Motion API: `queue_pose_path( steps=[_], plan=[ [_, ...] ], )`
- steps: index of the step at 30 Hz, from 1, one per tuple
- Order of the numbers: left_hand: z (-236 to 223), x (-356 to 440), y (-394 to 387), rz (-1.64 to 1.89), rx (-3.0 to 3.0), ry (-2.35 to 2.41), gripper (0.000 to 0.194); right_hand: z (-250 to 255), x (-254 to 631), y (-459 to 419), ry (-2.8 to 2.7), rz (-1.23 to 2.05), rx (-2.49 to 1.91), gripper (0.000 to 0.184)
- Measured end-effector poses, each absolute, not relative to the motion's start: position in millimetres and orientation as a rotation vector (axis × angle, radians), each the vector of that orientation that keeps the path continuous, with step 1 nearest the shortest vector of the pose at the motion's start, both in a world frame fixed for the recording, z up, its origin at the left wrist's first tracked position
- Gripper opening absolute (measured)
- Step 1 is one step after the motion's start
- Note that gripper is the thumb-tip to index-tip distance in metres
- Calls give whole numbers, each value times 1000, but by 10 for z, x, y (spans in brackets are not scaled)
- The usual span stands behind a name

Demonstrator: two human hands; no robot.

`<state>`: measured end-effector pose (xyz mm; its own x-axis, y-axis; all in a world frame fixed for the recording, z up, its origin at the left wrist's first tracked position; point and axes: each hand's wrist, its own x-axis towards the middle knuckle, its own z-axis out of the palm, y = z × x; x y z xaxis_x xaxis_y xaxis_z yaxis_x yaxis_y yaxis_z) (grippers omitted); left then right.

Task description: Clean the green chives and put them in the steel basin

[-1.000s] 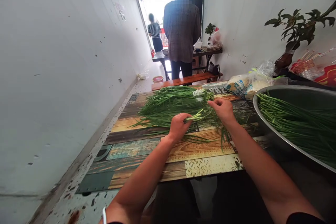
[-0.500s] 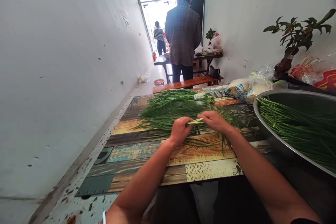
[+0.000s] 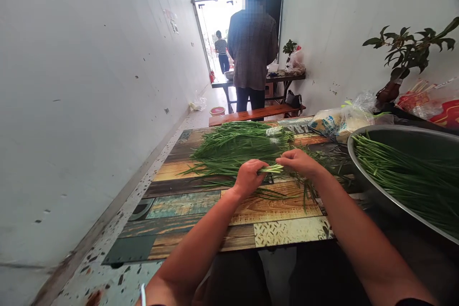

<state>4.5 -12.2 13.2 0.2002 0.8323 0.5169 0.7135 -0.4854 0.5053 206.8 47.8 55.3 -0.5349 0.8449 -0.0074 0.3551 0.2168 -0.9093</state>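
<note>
My left hand (image 3: 248, 177) is closed round a small bunch of green chive stalks (image 3: 271, 169), their pale cut ends pointing right. My right hand (image 3: 298, 161) pinches those same ends just beside the left hand. Both hands hover over the patterned wooden table (image 3: 186, 203), in front of a big loose pile of chives (image 3: 233, 146). A large metal basin (image 3: 369, 186) at the right holds more chive stalks (image 3: 405, 177) laid side by side.
A plastic bag of packets (image 3: 337, 122) and a potted plant (image 3: 405, 52) stand beyond the basin. A white wall runs along the left. Farther back a person (image 3: 253, 52) stands at another table with a bench (image 3: 254, 114); a second person (image 3: 222, 50) is in the doorway.
My right hand came back from the pile to the cut ends held in my left hand and pinched them. Both hands have stayed close together since.
</note>
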Motion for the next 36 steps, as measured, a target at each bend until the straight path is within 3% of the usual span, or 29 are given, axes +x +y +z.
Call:
queue_pose_path(
  steps=[4,7,25,36],
  plan=[
    [107,42,-121,1101,2345,1508,16,578,2087,474,-2114,1285,-999,45],
    [91,44,-117,1073,2362,1498,15,585,2075,460,-2212,1341,-926,48],
    [80,38,-110,1072,2415,1490,10,606,2044,447,-2005,1350,-1197,35],
    [101,32,-123,1090,2483,1517,13,695,2116,459,-1875,1378,-1262,45]
  ],
)
